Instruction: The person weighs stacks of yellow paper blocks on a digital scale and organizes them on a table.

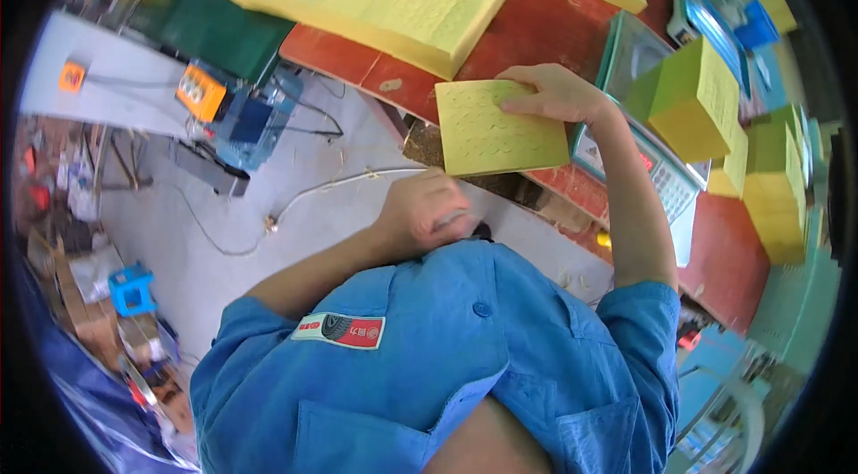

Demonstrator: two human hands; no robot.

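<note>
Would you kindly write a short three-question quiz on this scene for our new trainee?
1. Multiple choice: which hand grips the embossed yellow piece? A) left; B) right; C) neither.
2. True or false: the blue plastic stool is on the person's left side.
3. Fill in the missing colour: the scale with the keypad sits on a ____ tabletop.

Key: 1. B, the right hand, its thumb on the upper face. 2. True. 3. Red.
</note>
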